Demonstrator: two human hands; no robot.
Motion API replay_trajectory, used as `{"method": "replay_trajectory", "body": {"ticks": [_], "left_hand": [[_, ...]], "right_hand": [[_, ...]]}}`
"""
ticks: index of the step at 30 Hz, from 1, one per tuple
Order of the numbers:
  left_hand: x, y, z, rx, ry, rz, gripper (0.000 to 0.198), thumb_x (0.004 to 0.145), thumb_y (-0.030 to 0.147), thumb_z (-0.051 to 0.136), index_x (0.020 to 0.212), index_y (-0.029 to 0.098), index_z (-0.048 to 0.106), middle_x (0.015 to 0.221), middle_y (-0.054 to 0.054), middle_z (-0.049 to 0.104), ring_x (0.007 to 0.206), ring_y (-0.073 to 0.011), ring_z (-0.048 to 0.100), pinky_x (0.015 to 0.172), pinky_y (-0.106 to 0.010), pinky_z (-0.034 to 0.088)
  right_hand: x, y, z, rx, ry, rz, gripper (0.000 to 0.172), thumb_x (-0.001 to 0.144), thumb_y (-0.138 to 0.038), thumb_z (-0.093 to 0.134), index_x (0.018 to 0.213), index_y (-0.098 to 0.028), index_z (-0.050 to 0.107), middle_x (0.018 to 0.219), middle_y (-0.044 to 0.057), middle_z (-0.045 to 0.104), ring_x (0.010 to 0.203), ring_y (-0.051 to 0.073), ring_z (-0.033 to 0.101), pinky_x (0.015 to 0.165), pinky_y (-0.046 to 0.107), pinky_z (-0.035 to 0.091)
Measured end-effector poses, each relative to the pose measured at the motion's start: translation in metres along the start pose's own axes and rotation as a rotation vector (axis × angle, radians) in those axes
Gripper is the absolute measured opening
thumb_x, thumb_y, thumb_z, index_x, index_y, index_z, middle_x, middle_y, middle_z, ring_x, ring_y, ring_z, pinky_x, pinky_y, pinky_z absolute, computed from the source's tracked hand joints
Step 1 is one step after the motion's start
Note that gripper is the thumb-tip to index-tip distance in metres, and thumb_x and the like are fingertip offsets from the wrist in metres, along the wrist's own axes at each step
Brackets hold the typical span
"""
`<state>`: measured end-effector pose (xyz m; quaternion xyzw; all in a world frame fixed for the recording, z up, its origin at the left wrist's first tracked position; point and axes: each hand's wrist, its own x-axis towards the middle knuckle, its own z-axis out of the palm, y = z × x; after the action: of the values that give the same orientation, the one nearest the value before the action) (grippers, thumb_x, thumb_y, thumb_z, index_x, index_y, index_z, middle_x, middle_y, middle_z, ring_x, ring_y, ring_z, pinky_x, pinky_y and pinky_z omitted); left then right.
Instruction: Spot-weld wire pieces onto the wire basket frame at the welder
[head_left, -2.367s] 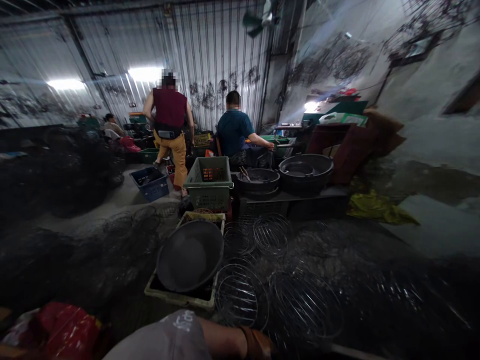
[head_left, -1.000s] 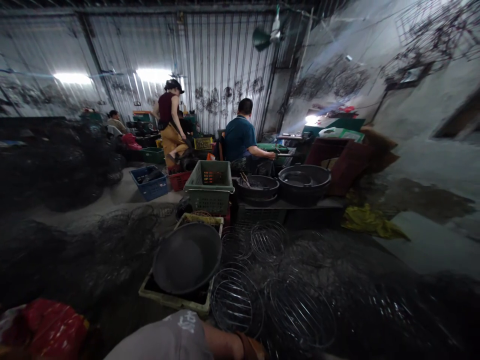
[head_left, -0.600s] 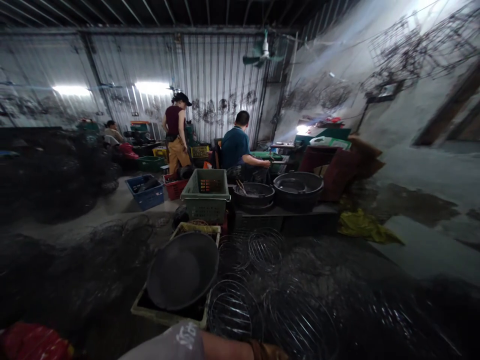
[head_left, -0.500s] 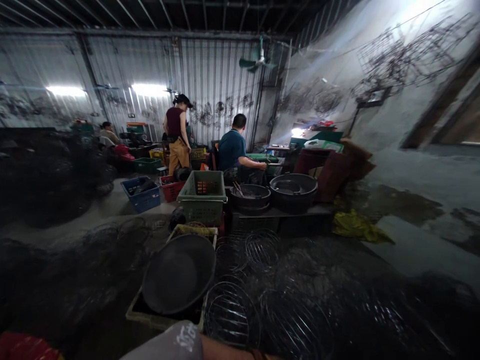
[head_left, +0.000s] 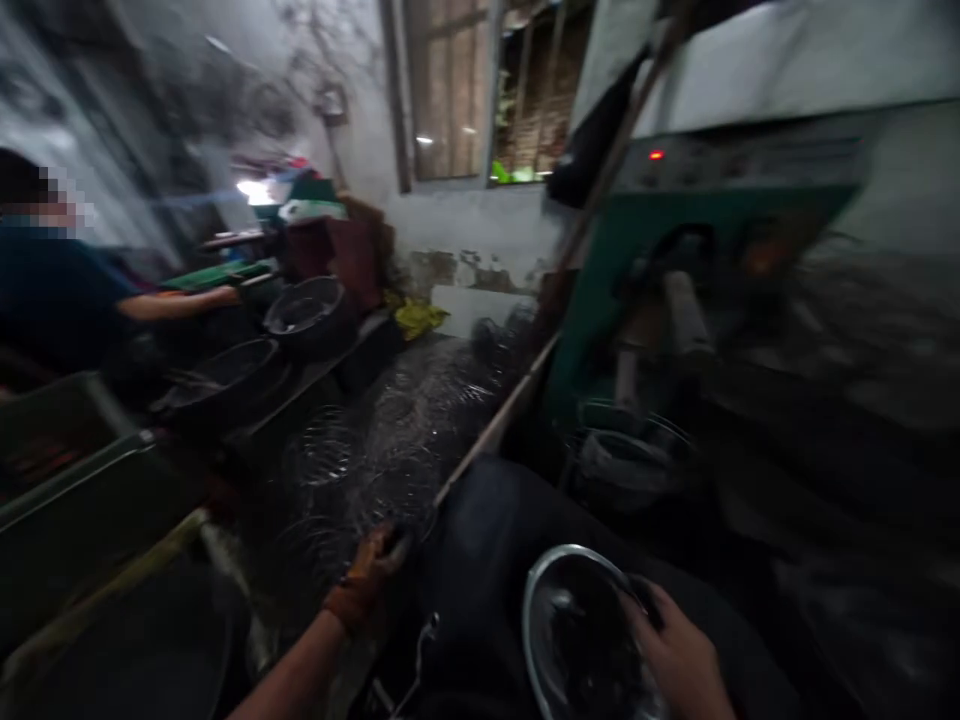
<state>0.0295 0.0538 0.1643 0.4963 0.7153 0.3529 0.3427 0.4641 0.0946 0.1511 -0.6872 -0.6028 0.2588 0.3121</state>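
Holding, head view: our right hand [head_left: 679,655] grips a round wire-rimmed guard [head_left: 581,635] over our lap; our gloved left hand [head_left: 369,580] seems curled around something dark — blur hides what. Green machine [head_left: 675,230] stands ahead, wire rings [head_left: 375,450] piled left. Risk — the one-handed guard could slip off our knee.

No lettering, label, brand or number can be read anywhere in this blurred workshop view. The grey control panel [head_left: 739,165] atop the green metal machine [head_left: 645,260] shows only a small lit red lamp [head_left: 656,154], its markings smeared beyond reading.
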Motion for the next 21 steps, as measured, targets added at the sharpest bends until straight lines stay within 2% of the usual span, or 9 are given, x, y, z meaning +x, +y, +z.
{"method": "replay_trajectory", "body": {"ticks": [2,5,8,11,13,16,18,21], "left_hand": [[0.024,0.035,-0.006,0.115,0.095,0.234,0.044,0.087,0.051,0.052,0.107,0.019,0.073,0.111,-0.012,0.075,0.107,-0.0317,0.069,0.102,-0.051,0.053],[0.061,0.097,0.003,0.180,0.072,0.491,0.037,0.084,0.044,0.063,0.112,0.022,0.073,0.125,-0.010,0.071,0.123,-0.0312,0.063,0.113,-0.050,0.045],[0.098,0.161,0.037,0.235,0.024,0.735,0.049,0.084,0.041,0.068,0.129,0.022,0.066,0.129,-0.009,0.068,0.122,-0.0271,0.063,0.111,-0.044,0.048],[0.129,0.215,0.089,0.337,0.001,0.948,0.062,0.083,0.044,0.071,0.138,0.018,0.058,0.128,-0.011,0.068,0.120,-0.0276,0.065,0.107,-0.042,0.052],[0.144,0.241,0.125,0.433,-0.006,0.986,0.071,0.080,0.048,0.073,0.142,0.019,0.055,0.134,-0.013,0.065,0.125,-0.0303,0.061,0.109,-0.043,0.051],[0.160,0.268,0.173,0.528,-0.019,0.982,0.083,0.076,0.048,0.075,0.149,0.017,0.049,0.144,-0.014,0.058,0.133,-0.0330,0.055,0.113,-0.045,0.047],[0.167,0.279,0.196,0.564,-0.028,0.953,0.088,0.074,0.046,0.076,0.151,0.013,0.047,0.145,-0.016,0.057,0.135,-0.0345,0.053,0.114,-0.045,0.046],[0.176,0.287,0.217,0.595,-0.069,0.934,0.091,0.071,0.042,0.076,0.151,0.012,0.046,0.146,-0.016,0.056,0.136,-0.0354,0.051,0.114,-0.045,0.045]], "right_hand": [[-0.001,0.004,-0.005,0.088,0.072,0.009,0.049,0.079,-0.063,0.054,0.098,-0.023,0.074,0.098,0.011,0.078,0.096,0.034,0.073,0.088,0.047,0.061],[0.010,0.000,-0.016,0.138,0.159,-0.030,0.048,0.079,-0.062,0.056,0.097,-0.022,0.075,0.101,0.012,0.078,0.098,0.034,0.073,0.091,0.048,0.060],[0.028,0.000,-0.043,0.197,0.215,-0.049,0.046,0.079,-0.061,0.059,0.096,-0.022,0.075,0.099,0.011,0.078,0.096,0.033,0.073,0.089,0.045,0.060],[0.055,0.007,-0.075,0.254,0.295,-0.049,0.045,0.079,-0.061,0.062,0.095,-0.022,0.075,0.095,0.011,0.078,0.093,0.032,0.073,0.090,0.045,0.059],[0.078,0.013,-0.093,0.246,0.358,-0.060,0.044,0.077,-0.061,0.062,0.093,-0.022,0.074,0.094,0.011,0.078,0.093,0.033,0.073,0.091,0.046,0.058],[0.118,0.018,-0.106,0.202,0.421,-0.081,0.043,0.074,-0.060,0.059,0.091,-0.022,0.073,0.092,0.012,0.078,0.091,0.034,0.072,0.088,0.048,0.058],[0.145,0.020,-0.106,0.188,0.437,-0.103,0.042,0.073,-0.057,0.057,0.091,-0.021,0.072,0.094,0.014,0.077,0.092,0.034,0.072,0.088,0.049,0.057],[0.178,0.021,-0.097,0.157,0.466,-0.160,0.042,0.073,-0.054,0.056,0.091,-0.020,0.071,0.099,0.016,0.076,0.098,0.035,0.070,0.093,0.052,0.055]]}}
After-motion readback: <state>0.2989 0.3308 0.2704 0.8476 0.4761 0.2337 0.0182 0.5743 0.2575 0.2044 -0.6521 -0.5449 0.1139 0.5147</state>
